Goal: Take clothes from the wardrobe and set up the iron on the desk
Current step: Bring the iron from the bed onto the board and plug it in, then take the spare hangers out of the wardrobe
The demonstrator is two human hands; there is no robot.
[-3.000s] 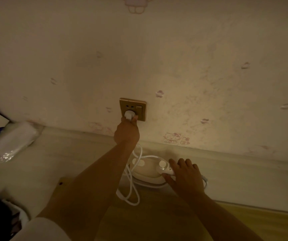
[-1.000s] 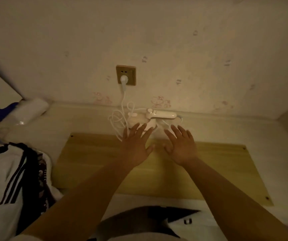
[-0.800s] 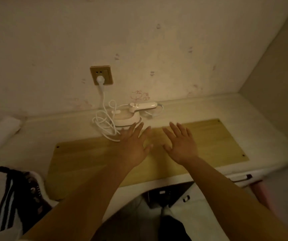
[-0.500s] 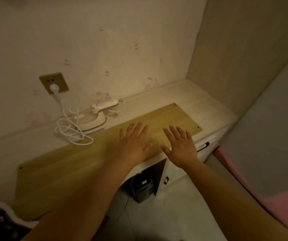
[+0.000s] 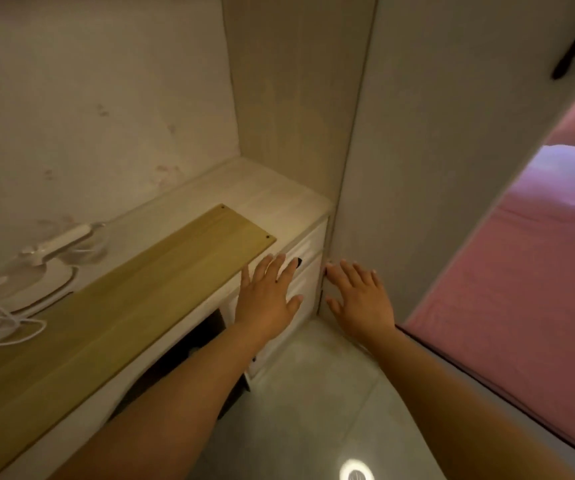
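Note:
A small white iron (image 5: 41,268) lies blurred on the pale desk (image 5: 279,199) at the far left, against the wall. Its white cord (image 5: 0,323) coils beside it at the left edge. A yellow wooden board (image 5: 116,306) covers the desk's front part. My left hand (image 5: 267,296) is stretched out flat, fingers apart, in front of the desk's white drawers (image 5: 308,265) and holds nothing. My right hand (image 5: 360,296) is spread the same way beside it, over the floor near the corner, also empty. The clothes and the wall socket are out of view.
A tall pale panel (image 5: 435,133) rises right of the desk. A pink bed surface (image 5: 521,271) fills the right side. Grey floor (image 5: 314,393) lies below my arms, with a round light reflection (image 5: 355,471). A dark gap (image 5: 182,351) opens under the desk.
The view has swung right, away from the socket and the striped clothes, toward the desk's right end and the bed. Both hands left the iron and plug and now hover empty past the board's edge.

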